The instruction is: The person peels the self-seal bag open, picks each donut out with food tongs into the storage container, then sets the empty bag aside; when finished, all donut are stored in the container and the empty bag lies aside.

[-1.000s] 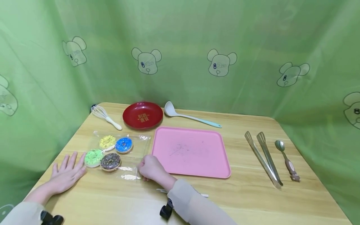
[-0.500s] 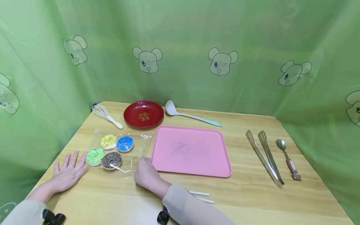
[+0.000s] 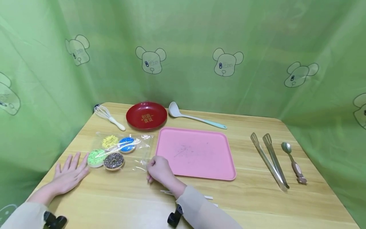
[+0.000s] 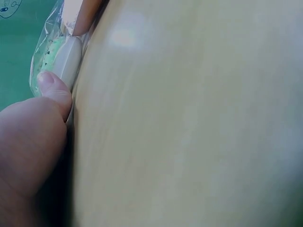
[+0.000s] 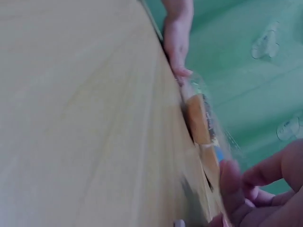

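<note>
A clear plastic bag (image 3: pixel 137 156) lies on the table at the left. Inside are several donuts: a yellow donut (image 3: pixel 110 142), a blue donut (image 3: pixel 127 145), a green donut (image 3: pixel 96 158) and a brown donut with sprinkles (image 3: pixel 114 161). My left hand (image 3: pixel 69 176) rests flat on the table, fingers spread, its fingertips beside the green donut. The left wrist view has my thumb (image 4: pixel 56 90) against the bag by that donut. My right hand (image 3: pixel 160 170), its fingers curled, pinches the bag's near right corner; its fingertips are partly hidden in the head view.
A pink tray (image 3: pixel 197 154) lies just right of my right hand. Behind are a whisk (image 3: pixel 110 117), a red plate (image 3: pixel 146 116) and a ladle (image 3: pixel 197 119). Metal tongs (image 3: pixel 270 162) and a spoon (image 3: pixel 294 163) lie right. Thin white sticks (image 3: pixel 208 197) lie under my right forearm.
My right hand moved left at the bag's edge, then back right, and the bag's shine has shifted as its film moved. The left hand has stayed in place.
</note>
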Action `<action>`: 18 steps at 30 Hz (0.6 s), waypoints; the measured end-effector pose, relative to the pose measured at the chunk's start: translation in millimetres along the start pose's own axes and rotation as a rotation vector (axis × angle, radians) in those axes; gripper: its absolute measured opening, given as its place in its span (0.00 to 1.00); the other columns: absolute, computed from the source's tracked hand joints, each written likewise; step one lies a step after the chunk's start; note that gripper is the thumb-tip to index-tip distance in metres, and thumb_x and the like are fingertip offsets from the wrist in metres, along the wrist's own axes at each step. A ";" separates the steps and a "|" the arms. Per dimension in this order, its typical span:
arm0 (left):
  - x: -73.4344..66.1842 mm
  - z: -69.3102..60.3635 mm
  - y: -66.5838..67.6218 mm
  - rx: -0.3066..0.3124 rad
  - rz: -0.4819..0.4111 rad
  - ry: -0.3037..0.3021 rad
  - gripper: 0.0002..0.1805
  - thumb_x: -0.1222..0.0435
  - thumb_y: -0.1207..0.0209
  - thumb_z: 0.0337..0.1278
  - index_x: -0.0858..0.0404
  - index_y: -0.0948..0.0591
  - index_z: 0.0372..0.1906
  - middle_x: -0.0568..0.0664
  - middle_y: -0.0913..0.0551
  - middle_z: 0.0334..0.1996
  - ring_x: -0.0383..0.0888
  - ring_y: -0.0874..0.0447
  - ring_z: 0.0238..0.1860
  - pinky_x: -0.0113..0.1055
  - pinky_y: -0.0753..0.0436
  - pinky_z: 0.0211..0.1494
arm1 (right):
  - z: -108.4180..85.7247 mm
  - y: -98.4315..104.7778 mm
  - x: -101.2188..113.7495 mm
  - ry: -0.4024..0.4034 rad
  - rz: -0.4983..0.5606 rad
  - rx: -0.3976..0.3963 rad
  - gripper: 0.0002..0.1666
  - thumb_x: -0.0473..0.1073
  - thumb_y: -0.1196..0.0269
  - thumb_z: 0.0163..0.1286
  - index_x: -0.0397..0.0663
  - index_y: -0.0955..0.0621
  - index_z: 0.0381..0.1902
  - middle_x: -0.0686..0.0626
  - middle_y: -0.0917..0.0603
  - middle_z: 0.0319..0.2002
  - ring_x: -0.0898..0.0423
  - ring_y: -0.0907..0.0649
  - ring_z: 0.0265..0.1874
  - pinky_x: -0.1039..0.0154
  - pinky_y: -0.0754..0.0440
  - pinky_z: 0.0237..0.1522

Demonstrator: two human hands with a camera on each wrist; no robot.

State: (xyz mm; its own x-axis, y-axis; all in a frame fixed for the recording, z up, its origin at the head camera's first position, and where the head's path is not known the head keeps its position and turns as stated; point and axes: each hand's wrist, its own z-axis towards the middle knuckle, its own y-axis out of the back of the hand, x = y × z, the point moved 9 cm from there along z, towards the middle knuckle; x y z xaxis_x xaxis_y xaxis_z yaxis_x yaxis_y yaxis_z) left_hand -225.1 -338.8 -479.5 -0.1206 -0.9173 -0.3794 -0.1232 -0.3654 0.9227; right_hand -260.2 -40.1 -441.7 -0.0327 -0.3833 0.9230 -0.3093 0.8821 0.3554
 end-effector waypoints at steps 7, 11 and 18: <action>-0.9 1.6 -0.1 0.000 -0.007 0.012 0.35 0.47 0.69 0.71 0.59 0.64 0.72 0.69 0.71 0.69 0.71 0.79 0.65 0.69 0.82 0.54 | 5.1 10.7 -13.0 -0.076 0.379 0.007 0.03 0.25 0.43 0.60 0.33 0.26 0.30 0.40 0.21 0.24 0.57 0.20 0.15 0.62 0.17 0.25; -0.9 1.5 -0.9 0.005 -0.014 0.015 0.35 0.47 0.69 0.71 0.58 0.64 0.73 0.70 0.71 0.69 0.71 0.79 0.65 0.69 0.82 0.53 | 2.4 9.8 -21.1 -0.133 0.526 0.076 0.04 0.23 0.45 0.60 0.31 0.28 0.30 0.40 0.22 0.25 0.55 0.18 0.19 0.62 0.16 0.30; 1.4 1.0 -2.4 0.006 0.000 0.021 0.35 0.46 0.69 0.71 0.56 0.64 0.73 0.69 0.71 0.69 0.71 0.80 0.65 0.69 0.82 0.53 | 1.5 9.8 -26.9 -0.183 0.511 0.199 0.04 0.22 0.44 0.59 0.28 0.27 0.33 0.40 0.21 0.24 0.53 0.18 0.22 0.59 0.16 0.36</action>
State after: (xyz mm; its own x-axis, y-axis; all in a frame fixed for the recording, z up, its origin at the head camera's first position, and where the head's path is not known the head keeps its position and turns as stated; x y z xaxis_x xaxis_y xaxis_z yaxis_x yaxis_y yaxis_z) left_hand -226.0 -339.0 -482.3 -0.0996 -0.9205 -0.3779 -0.1293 -0.3646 0.9221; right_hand -263.7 -21.6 -463.2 -0.3828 0.0209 0.9236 -0.3831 0.9061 -0.1793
